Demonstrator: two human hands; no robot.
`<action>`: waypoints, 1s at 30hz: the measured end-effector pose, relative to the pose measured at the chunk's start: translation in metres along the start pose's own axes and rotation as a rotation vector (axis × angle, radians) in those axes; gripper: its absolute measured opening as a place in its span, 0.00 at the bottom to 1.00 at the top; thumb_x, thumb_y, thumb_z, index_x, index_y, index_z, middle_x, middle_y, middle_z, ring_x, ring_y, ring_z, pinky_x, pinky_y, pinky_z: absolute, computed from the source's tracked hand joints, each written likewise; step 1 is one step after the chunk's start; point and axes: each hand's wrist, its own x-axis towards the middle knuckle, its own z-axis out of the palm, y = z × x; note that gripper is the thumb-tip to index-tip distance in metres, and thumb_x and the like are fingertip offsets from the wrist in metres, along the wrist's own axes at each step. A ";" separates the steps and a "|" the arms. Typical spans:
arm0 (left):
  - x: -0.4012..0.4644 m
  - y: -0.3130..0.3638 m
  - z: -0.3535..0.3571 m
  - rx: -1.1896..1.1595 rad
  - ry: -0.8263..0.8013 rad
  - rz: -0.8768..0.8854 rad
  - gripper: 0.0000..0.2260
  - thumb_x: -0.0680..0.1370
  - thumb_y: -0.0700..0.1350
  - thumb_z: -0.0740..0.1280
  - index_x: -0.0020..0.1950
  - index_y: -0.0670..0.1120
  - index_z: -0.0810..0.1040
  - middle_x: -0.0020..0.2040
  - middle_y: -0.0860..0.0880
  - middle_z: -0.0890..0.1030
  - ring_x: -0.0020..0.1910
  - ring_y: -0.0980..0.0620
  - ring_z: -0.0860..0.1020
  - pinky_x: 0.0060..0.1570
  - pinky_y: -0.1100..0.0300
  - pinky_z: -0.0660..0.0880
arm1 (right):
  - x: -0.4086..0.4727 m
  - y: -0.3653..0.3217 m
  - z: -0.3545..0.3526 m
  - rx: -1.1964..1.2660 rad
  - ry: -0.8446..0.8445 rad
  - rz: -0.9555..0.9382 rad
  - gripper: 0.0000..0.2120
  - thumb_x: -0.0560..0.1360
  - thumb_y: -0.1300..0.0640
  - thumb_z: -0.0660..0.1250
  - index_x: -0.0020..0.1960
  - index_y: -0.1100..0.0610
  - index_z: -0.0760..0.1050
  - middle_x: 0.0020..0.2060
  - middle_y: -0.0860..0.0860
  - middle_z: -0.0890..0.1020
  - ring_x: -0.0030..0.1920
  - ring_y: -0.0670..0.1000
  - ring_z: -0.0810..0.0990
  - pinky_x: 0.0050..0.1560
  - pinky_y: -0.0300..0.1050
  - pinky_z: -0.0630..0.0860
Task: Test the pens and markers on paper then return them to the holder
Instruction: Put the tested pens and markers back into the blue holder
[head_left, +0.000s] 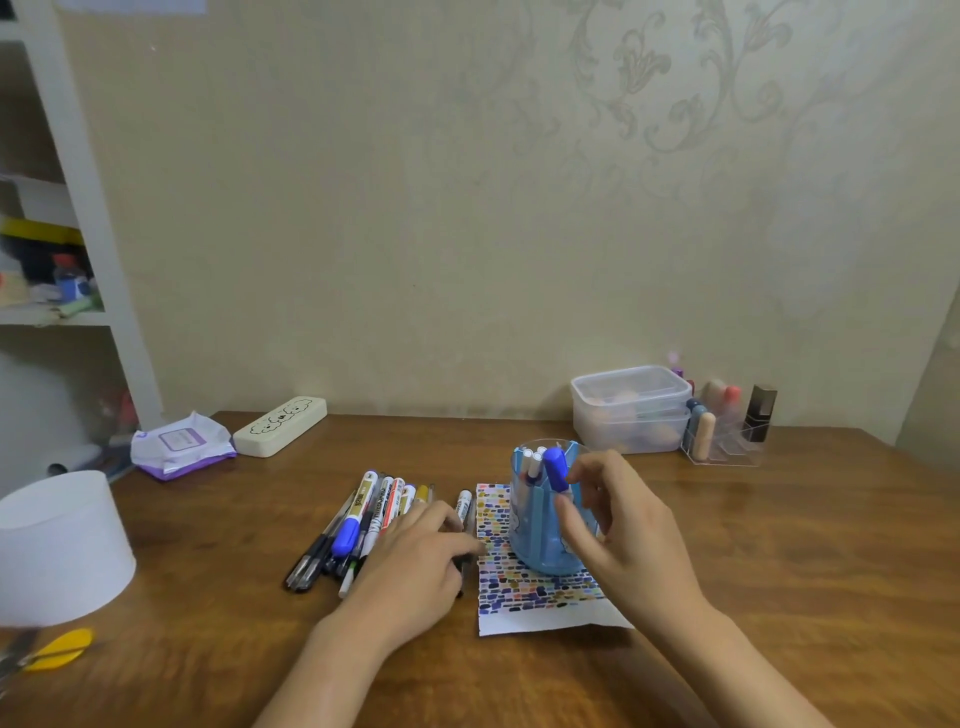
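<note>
Left hand (415, 561) rests flat on pens (358, 525); right hand (618, 525) seemingly pinches blue marker (556, 469) in holder (545, 540).

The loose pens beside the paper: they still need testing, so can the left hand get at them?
Probably yes: the left hand already rests on the pile of pens, with nothing lying over them.

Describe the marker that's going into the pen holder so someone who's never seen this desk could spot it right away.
On the wooden desk, a blue pen holder stands on paper covered in colour swatches. The marker is at its rim, beside the right hand. Its bright blue cap sets it apart from the white-tipped pens alongside it.
</note>
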 end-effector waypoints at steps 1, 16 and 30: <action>0.000 0.000 0.001 0.005 0.001 0.016 0.16 0.81 0.45 0.62 0.65 0.61 0.77 0.62 0.62 0.69 0.65 0.60 0.64 0.68 0.61 0.64 | 0.000 0.000 0.000 0.013 -0.007 -0.004 0.11 0.76 0.56 0.70 0.51 0.45 0.69 0.34 0.41 0.73 0.37 0.47 0.74 0.32 0.37 0.68; 0.005 0.009 0.000 -0.126 0.219 0.226 0.08 0.77 0.45 0.69 0.49 0.59 0.75 0.47 0.63 0.77 0.50 0.63 0.70 0.52 0.64 0.70 | -0.002 -0.010 0.003 0.017 -0.463 -0.063 0.13 0.75 0.40 0.71 0.54 0.41 0.72 0.38 0.36 0.80 0.40 0.37 0.77 0.37 0.31 0.68; 0.000 0.028 -0.007 -0.330 0.299 0.188 0.17 0.84 0.49 0.58 0.72 0.63 0.70 0.54 0.65 0.74 0.57 0.58 0.74 0.54 0.65 0.71 | 0.006 -0.010 -0.005 0.271 -0.056 0.034 0.07 0.77 0.57 0.72 0.48 0.47 0.77 0.39 0.44 0.81 0.32 0.44 0.75 0.34 0.32 0.67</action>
